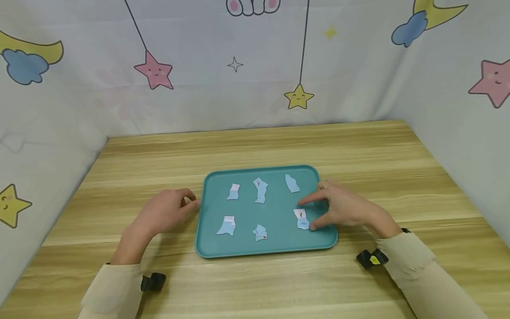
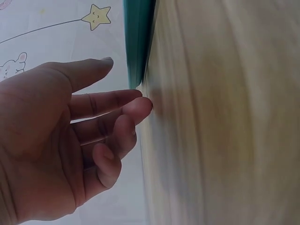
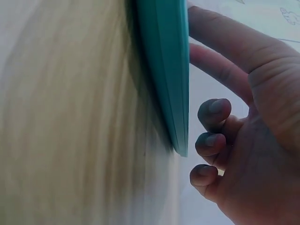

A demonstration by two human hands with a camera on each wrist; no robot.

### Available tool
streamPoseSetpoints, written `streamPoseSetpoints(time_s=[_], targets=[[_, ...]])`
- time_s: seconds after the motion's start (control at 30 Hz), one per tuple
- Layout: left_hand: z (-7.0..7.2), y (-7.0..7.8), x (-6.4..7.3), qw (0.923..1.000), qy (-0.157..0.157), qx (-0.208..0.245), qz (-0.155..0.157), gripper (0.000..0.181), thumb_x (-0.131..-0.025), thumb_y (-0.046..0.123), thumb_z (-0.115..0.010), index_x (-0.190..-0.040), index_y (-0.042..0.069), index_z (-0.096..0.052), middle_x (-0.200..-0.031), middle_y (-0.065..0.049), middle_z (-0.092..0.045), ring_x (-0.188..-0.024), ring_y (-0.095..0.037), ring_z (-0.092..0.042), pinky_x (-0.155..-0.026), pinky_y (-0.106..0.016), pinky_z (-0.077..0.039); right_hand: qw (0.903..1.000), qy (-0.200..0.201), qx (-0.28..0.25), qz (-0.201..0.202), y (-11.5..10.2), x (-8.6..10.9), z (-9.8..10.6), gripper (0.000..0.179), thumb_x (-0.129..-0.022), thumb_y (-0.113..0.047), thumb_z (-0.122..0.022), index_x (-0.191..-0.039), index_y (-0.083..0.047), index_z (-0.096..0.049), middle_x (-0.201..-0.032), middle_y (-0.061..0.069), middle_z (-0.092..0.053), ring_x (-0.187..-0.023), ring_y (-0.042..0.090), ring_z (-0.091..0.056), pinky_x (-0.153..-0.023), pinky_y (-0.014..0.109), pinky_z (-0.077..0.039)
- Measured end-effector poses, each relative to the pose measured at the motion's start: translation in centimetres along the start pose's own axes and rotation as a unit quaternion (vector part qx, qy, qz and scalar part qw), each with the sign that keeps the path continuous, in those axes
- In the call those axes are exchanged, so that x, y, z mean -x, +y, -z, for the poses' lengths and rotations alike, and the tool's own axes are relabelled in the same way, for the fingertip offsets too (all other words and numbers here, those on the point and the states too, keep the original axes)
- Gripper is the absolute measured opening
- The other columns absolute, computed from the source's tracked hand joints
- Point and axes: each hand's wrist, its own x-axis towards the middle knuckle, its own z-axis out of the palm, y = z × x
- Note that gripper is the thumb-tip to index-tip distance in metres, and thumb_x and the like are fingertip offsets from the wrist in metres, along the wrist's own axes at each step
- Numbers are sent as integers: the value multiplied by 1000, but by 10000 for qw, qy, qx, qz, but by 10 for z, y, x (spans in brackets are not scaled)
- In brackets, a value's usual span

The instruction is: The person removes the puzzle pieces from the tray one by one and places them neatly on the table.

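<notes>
Torn pieces of a printed picture lie spread over a teal tray in the head view. My right hand reaches over the tray's right side, index finger and thumb spread apart. Its thumb tip is right at the lower corner of a pink-and-blue torn piece; the index fingertip is above that piece. The right wrist view shows the other fingers of this hand curled loosely beyond the tray wall. Beside the tray's left edge rests my left hand, fingers loosely bent, holding nothing.
Other torn pieces include a plain blue one, a long one and a small one. Two more, an upper piece and a lower piece, lie at left. A printed curtain stands behind the wooden table.
</notes>
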Motion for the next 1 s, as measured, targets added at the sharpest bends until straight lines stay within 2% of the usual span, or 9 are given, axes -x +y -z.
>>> streamPoseSetpoints(time_s=[0.1, 0.23, 0.47, 0.63, 1.0], targets=[[-1, -1, 0, 10000, -22, 43, 37, 35, -105, 35, -61, -117, 5, -75, -88, -4, -76, -78, -18, -67, -69, -40, -55, 9999, 8, 3, 163, 1, -1, -2, 51, -74, -41, -96, -121, -29, -81, -86, -1, -48, -82, 13, -39, -71, 27, -34], [-1, -3, -1, 9999, -26, 69, 76, 36, -105, 35, -61, -119, 4, -74, -85, -3, -74, -73, -16, -63, -66, -35, -51, 9997, -25, 30, 260, 1, -2, -3, 51, -75, -43, -95, -122, -30, -81, -87, -3, -51, -82, 13, -39, -71, 27, -34], [-2, -2, -2, 9998, -151, 86, 93, 39, -106, 35, -61, -126, 4, -71, -91, -6, -76, -77, -17, -65, -68, -39, -53, 9996, -43, 186, 205, 1, -4, -5, 52, -77, -44, -93, -125, -31, -79, -90, -5, -54, -85, 15, -43, -75, 29, -35], [-3, -2, -2, 9997, -238, 83, 64, 41, -106, 36, -61, -129, 3, -70, -94, -8, -76, -79, -19, -65, -70, -42, -54, 9996, -85, 143, 213, -1, -4, -7, 53, -76, -44, -93, -126, -29, -79, -87, -5, -52, -81, 13, -41, -72, 28, -35], [-5, -3, -3, 9997, -234, 48, 21, 43, -105, 34, -62, -133, 2, -68, -96, -9, -76, -82, -20, -67, -74, -45, -57, 9995, 24, 7, 311, 2, -4, -11, 48, -79, -43, -92, -123, -28, -80, -87, -7, -53, -80, 11, -39, -73, 28, -35]])
